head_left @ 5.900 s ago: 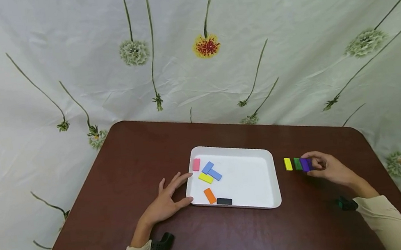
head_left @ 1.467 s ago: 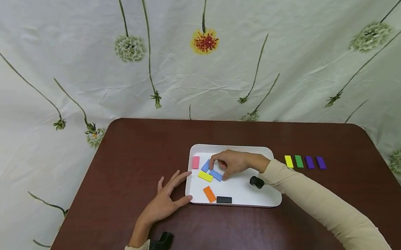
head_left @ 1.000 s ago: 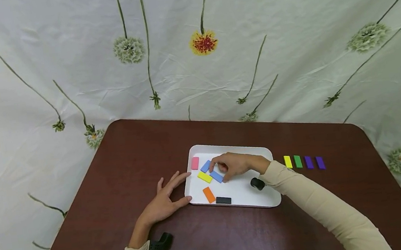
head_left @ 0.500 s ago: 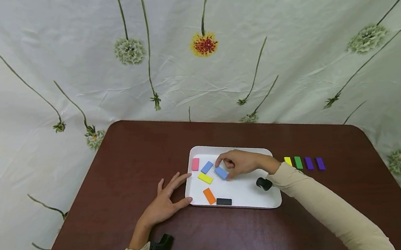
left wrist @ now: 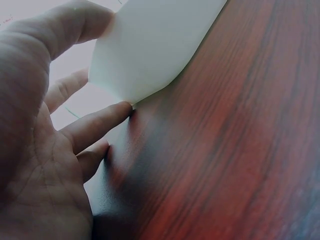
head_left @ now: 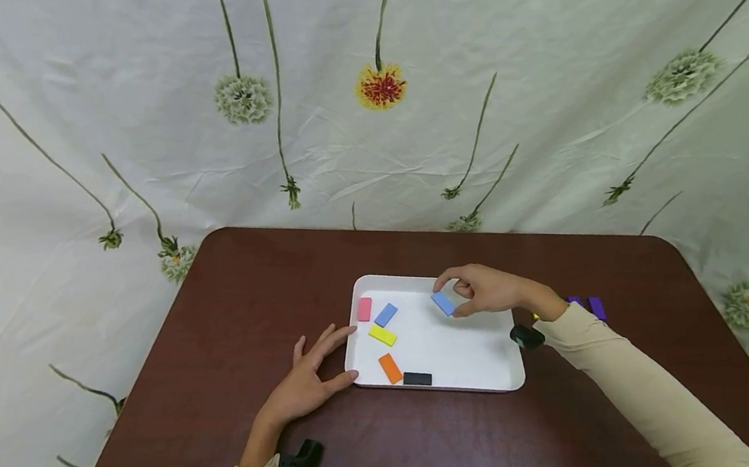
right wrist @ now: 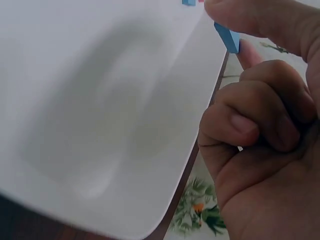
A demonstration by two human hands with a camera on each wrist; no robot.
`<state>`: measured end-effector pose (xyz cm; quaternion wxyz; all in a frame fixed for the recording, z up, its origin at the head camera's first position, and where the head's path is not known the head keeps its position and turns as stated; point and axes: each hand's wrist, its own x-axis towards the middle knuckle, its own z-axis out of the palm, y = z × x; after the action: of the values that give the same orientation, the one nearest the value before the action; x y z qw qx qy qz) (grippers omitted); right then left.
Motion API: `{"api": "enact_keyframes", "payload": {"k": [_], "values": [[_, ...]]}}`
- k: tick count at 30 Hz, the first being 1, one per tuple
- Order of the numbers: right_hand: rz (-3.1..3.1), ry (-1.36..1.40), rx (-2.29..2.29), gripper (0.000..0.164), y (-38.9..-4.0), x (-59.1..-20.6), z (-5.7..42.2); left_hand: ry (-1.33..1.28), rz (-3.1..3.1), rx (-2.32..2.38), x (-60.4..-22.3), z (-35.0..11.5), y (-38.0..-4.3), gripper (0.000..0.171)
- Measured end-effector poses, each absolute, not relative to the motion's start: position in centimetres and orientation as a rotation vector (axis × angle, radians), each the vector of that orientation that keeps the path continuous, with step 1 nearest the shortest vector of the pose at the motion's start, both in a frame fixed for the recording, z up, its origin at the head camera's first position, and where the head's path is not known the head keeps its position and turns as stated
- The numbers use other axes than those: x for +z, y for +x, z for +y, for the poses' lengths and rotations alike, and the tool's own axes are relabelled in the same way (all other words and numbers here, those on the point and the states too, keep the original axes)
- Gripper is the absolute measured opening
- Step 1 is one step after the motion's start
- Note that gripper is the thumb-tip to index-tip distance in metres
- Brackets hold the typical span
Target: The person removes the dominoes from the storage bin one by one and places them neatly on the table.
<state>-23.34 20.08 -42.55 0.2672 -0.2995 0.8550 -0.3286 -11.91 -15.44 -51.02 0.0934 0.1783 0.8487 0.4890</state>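
Between thumb and index finger, my right hand (head_left: 492,288) pinches a small flat blue block (head_left: 443,303), held over the right half of the white tray (head_left: 473,369). The right wrist view shows the blue block (right wrist: 228,38) edge-on at the fingertips, the other fingers curled into the palm. My left hand (head_left: 304,384) rests its thumb and a fingertip on the tray's left rim, fingers spread. Inside the tray's left half lie a pink block (head_left: 365,309), another blue block (head_left: 386,314), a yellow block (head_left: 382,335), an orange block (head_left: 391,368) and a black block (head_left: 417,379).
To the right of the tray, blocks stand in a row on the brown table (head_left: 268,276). A purple block (head_left: 597,308) shows there; my right wrist and sleeve hide much of the others. A floral cloth (head_left: 335,130) hangs behind the table.
Earlier, my right hand let go of a purple block at the row, then reached into the tray. It has since pulled the blue block away from the yellow one, up and rightward. Left hand stays.
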Motion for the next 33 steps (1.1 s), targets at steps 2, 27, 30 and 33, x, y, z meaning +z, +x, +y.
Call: {"api": "enact_keyframes", "payload": {"k": [2, 27, 30, 33], "values": [[2.311, -0.802, -0.893, 0.047, -23.3, -42.4, 20.9, 0.535, 2.521, 1.447, -51.0, -15.4, -11.9, 0.070], [2.520, -0.474, -1.148, 0.047, -20.0, -43.2, 35.6, 0.506, 2.520, 1.436, -50.7, -15.5, -11.8, 0.070], [2.510, -0.464, -1.219, 0.048, -19.1, -43.9, 37.0, 0.495, 2.514, 1.437, -50.7, -15.5, -11.7, 0.070], [2.535, -0.452, -1.260, 0.048, -18.3, -44.4, 38.1, 0.484, 2.513, 1.435, -50.8, -15.5, -11.7, 0.070]]}}
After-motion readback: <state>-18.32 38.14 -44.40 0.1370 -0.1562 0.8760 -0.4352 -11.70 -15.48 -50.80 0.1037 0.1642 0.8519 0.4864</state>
